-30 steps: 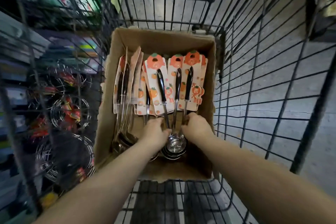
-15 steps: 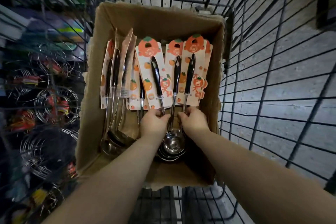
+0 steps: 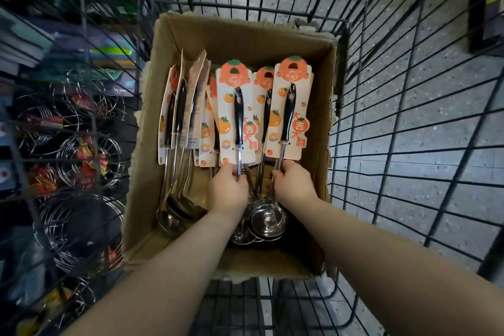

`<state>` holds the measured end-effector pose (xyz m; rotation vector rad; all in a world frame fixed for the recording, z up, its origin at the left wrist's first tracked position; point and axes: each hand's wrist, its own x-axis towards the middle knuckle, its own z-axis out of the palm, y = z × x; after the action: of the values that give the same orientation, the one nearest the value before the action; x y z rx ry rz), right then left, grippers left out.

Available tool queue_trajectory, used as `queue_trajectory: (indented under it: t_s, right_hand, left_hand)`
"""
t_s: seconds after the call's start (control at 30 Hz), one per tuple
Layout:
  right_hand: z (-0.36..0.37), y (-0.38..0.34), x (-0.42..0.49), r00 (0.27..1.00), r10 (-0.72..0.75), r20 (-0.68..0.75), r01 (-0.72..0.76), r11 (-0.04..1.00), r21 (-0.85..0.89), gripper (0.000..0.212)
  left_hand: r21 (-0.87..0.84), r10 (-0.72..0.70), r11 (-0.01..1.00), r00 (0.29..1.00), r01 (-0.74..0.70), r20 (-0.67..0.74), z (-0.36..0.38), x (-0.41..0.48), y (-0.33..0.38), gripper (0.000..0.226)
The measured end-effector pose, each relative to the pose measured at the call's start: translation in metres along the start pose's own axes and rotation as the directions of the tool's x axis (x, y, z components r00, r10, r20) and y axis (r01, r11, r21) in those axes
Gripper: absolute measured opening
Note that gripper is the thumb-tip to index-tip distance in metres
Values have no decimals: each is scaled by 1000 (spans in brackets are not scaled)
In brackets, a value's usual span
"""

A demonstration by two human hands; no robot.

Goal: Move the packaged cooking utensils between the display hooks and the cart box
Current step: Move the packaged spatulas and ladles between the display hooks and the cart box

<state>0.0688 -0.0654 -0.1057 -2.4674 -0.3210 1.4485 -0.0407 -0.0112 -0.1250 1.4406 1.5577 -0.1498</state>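
An open cardboard box (image 3: pixel 234 35) sits in a black wire cart. Inside lie several steel ladles with black handles on orange-and-white backing cards. My left hand (image 3: pixel 229 191) grips the metal shaft of a middle ladle (image 3: pixel 239 117). My right hand (image 3: pixel 294 185) is closed on the shaft of the rightmost ladle (image 3: pixel 287 114). Both hands are raised inside the box, above the shiny ladle bowls (image 3: pixel 268 222). More carded ladles (image 3: pixel 177 117) lean on edge against the box's left side.
The cart's wire wall (image 3: pixel 395 131) rises on the right, with grey floor beyond it. On the left, behind the cart wires, store shelves hold round wire racks with red labels (image 3: pixel 81 155). A dark fixture (image 3: pixel 485 3) stands at the upper right.
The view has come closer to the box. Both hands have slid up the shafts toward the cards, and the two gripped ladles have spread slightly apart.
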Motion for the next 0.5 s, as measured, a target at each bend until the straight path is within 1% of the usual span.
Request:
queue_trajectory:
  t_s: [0.03, 0.1, 0.17, 0.23, 0.27, 0.37, 0.43, 0.5]
  right_hand:
    - [-1, -1, 0, 1000, 1, -1, -1, 1000, -22, 25]
    - [-3, 0, 0, 1000, -4, -7, 3, 998, -65, 24]
    - [-4, 1, 0, 1000, -1, -18, 0, 996, -94, 24]
    - [-4, 2, 0, 999, 15, -48, -21, 993, -120, 24]
    - [-4, 2, -1, 997, 24, -67, -33, 991, -131, 23]
    - [-1, -1, -6, 993, 25, -111, -43, 985, -169, 17]
    - [-1, -3, -12, 993, -3, -121, -16, 988, -151, 14]
    - [-3, -7, -21, 993, -45, -106, 35, 995, -93, 14]
  left_hand:
    - [2, 8, 1000, 1000, -8, 17, -2, 0, -1, 9]
    - [-1, 7, 1000, 1000, -7, 29, -6, 0, -5, 8]
    - [-18, -13, 1000, 999, 14, 38, -11, 1, -8, 11]
    - [-73, -36, 997, 998, 39, 46, -16, 0, -9, 20]
    - [-103, -45, 993, 998, 50, 51, -18, -2, -8, 21]
    - [-124, -45, 991, 998, 50, 49, -23, -7, -4, 12]
    - [-128, -38, 991, 998, 43, 43, -27, -11, 1, 10]
    - [-143, -22, 989, 999, 27, 42, -34, -18, 8, 11]
